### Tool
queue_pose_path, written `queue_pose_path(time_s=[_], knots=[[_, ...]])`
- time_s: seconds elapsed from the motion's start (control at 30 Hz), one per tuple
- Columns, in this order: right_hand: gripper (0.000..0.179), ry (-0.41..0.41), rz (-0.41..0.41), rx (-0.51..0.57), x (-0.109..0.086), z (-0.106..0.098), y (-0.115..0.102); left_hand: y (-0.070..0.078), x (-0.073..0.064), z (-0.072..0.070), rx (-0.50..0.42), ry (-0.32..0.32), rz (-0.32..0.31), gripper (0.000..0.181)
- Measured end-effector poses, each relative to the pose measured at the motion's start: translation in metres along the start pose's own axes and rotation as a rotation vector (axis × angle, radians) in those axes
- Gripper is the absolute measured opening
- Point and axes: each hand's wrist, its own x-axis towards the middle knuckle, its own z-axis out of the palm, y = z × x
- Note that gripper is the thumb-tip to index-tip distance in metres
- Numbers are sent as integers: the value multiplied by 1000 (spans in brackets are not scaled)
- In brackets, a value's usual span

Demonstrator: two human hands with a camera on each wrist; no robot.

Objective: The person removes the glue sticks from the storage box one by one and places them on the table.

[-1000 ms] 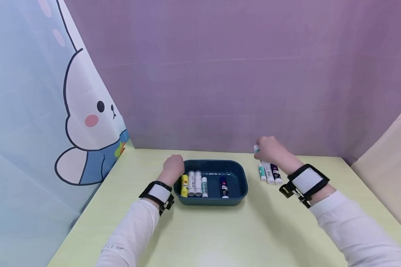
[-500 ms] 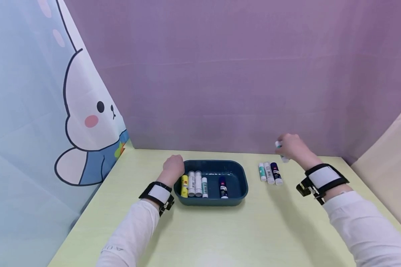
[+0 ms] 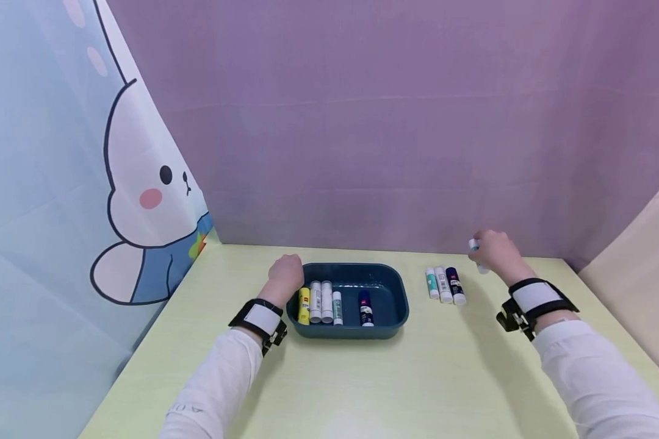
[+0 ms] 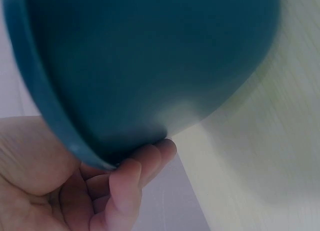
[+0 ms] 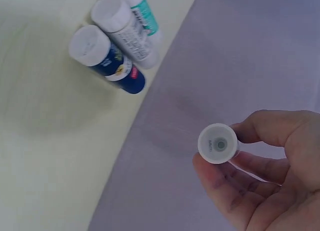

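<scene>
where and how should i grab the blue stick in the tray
Probably pinch the blue stick across its middle, coming from above: it is slim, runs front to back with free space on both sides, and the tray has walls all around.

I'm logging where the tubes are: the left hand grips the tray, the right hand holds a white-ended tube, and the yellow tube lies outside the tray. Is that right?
Not quite: the yellow tube lies inside the tray, as the head view shows. The left hand does grip the tray, and the right hand holds a white-ended tube.
</scene>
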Motion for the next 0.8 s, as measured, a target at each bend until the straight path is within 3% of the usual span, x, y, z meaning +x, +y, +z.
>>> queue_pose_path(time_s=[0.8], knots=[[46,25,17,42,2,60,38,2,-3,0,6,-6,5,19]])
